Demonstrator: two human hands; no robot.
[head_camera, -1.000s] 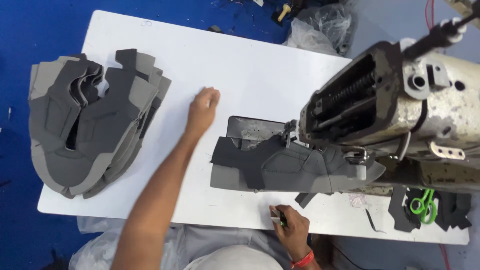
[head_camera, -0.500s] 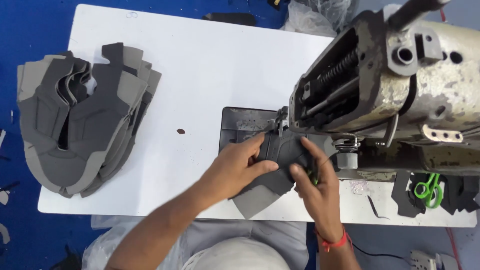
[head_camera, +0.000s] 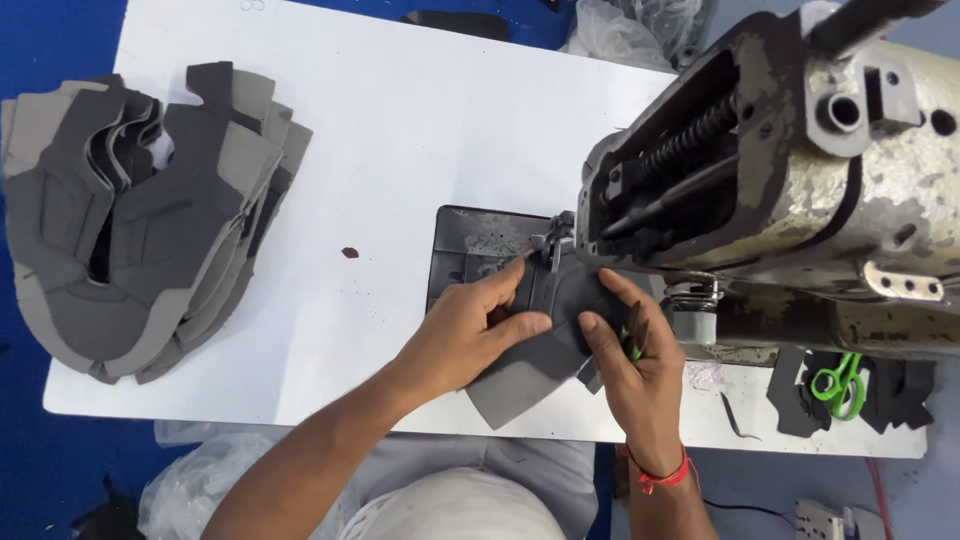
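Note:
My left hand (head_camera: 470, 325) presses flat on a dark grey cut fabric piece (head_camera: 525, 375) lying on the metal plate of a sewing machine (head_camera: 790, 170). My right hand (head_camera: 630, 365) rests on the same piece from the right, fingers spread on it, with a small green-handled tool (head_camera: 634, 340) tucked between its fingers. The far edge of the piece sits under the presser foot (head_camera: 553, 245). A red thread band circles my right wrist.
A tall stack of grey cut pieces (head_camera: 130, 220) lies at the left of the white table (head_camera: 420, 120). Green-handled snips (head_camera: 840, 380) and dark scraps lie at the right edge. A small dark spot (head_camera: 349, 252) marks the tabletop. Plastic bags lie beyond the table.
My left hand came back from the open tabletop onto the fabric piece at the machine. My right hand rose from the table's near edge onto the piece. The piece shifted under the foot.

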